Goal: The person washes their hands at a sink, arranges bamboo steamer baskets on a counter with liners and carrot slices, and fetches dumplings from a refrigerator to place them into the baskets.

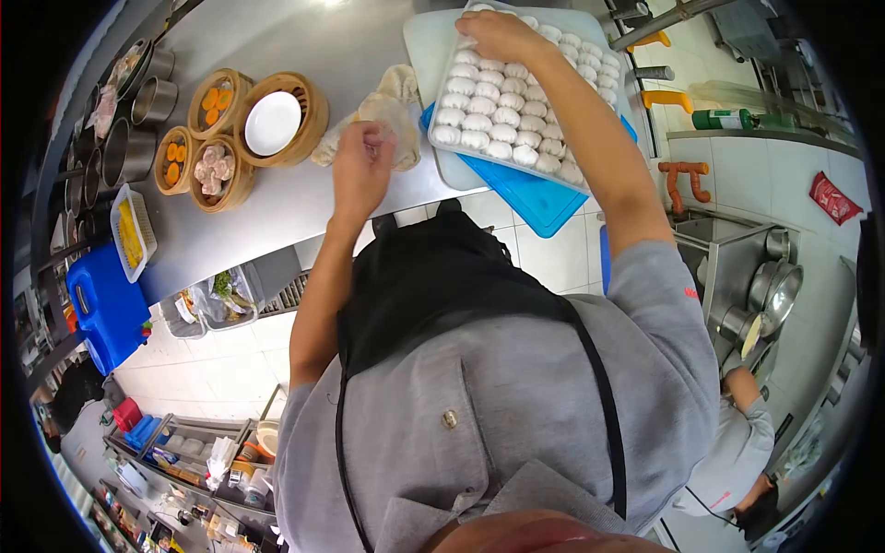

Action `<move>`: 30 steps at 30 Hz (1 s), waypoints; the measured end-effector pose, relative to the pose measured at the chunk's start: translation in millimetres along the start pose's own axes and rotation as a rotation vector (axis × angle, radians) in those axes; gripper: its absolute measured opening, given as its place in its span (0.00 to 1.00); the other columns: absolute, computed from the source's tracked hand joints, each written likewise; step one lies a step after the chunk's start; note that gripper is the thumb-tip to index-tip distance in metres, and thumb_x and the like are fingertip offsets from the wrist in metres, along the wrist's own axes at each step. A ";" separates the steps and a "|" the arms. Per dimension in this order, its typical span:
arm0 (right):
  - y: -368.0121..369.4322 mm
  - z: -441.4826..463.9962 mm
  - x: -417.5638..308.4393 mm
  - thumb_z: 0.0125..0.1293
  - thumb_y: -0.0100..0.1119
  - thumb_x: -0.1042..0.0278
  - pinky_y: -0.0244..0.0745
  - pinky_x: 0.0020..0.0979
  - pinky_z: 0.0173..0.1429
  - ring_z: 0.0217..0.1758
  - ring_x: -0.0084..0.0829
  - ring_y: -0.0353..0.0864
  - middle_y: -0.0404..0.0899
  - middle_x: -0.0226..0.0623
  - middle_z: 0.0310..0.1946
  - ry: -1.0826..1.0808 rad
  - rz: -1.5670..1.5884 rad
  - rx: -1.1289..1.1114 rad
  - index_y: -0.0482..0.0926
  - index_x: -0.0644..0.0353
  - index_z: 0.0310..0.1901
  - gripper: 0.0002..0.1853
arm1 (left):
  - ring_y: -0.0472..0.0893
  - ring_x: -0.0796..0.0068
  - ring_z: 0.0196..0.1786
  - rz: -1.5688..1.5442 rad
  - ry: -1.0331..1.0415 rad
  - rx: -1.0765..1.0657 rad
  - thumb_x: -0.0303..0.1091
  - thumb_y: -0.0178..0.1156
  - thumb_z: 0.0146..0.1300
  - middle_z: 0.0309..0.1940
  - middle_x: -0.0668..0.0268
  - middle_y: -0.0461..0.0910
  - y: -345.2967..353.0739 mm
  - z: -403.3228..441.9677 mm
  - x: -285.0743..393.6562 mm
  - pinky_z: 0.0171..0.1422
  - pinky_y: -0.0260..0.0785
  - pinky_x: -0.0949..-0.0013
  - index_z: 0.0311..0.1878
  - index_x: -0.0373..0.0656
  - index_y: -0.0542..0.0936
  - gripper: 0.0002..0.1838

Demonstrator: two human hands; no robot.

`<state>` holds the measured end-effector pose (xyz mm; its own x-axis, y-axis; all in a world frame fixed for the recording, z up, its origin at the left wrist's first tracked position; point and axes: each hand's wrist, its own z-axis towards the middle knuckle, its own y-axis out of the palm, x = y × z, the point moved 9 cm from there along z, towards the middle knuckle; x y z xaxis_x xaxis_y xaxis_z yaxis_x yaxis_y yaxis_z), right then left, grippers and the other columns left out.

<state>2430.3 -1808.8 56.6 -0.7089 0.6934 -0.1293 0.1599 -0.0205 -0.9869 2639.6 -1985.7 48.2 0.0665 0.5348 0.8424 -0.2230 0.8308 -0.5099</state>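
Observation:
My left hand [362, 170] is raised over a crumpled beige cloth [402, 97] on the steel counter. Its fingers are curled together, and what they hold, if anything, I cannot make out. My right hand [502, 37] reaches to the far left corner of a white tray [444, 140] filled with rows of pleated white buns [505, 117]. Its fingers are bent down over the corner buns, the fingertips partly hidden. Under the tray lie a pale board [419, 35] and a blue lid-like sheet [544, 210].
Bamboo steamers [241, 88] stand left, holding orange pieces, pleated dumplings [214, 170] and a white plate [273, 123]. Beyond them are metal pots [129, 152], a white basket [132, 235] and a blue container [106, 300]. At lower right, another person [728, 461] works near metal pans [774, 293].

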 end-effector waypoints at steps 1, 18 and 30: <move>5.3 -0.7 3.5 0.56 0.60 0.76 0.77 0.45 0.56 0.56 0.45 0.80 0.81 0.43 0.48 0.032 -0.022 -0.085 0.78 0.59 0.48 0.16 | 0.76 0.76 0.31 -0.007 0.002 -0.001 0.32 0.65 0.63 0.30 0.63 0.78 -0.8 4.0 0.0 0.38 0.72 0.72 0.49 0.33 0.75 0.16; -16.4 -112.4 93.1 0.51 0.64 0.67 0.73 0.42 0.39 0.34 0.41 0.80 0.79 0.37 0.27 0.237 0.577 0.349 0.75 0.57 0.35 0.11 | 0.83 0.52 0.43 0.569 0.475 -0.399 0.38 0.67 0.52 0.41 0.53 0.84 183.2 178.1 66.7 0.50 0.75 0.55 0.44 0.40 0.82 0.17; -6.5 -141.5 4.2 0.55 0.61 0.68 0.77 0.44 0.50 0.47 0.48 0.81 0.77 0.45 0.47 0.123 0.327 0.269 0.79 0.51 0.53 0.21 | 0.84 0.56 0.47 0.511 0.297 -0.393 0.41 0.69 0.48 0.41 0.55 0.85 197.8 184.5 75.6 0.52 0.76 0.58 0.44 0.41 0.82 0.20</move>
<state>2523.5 -1703.9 76.1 -0.5615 0.6992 -0.4426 0.1659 -0.4288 -0.8880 2421.1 -1809.3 43.2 0.3225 0.8451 0.4263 0.0669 0.4289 -0.9009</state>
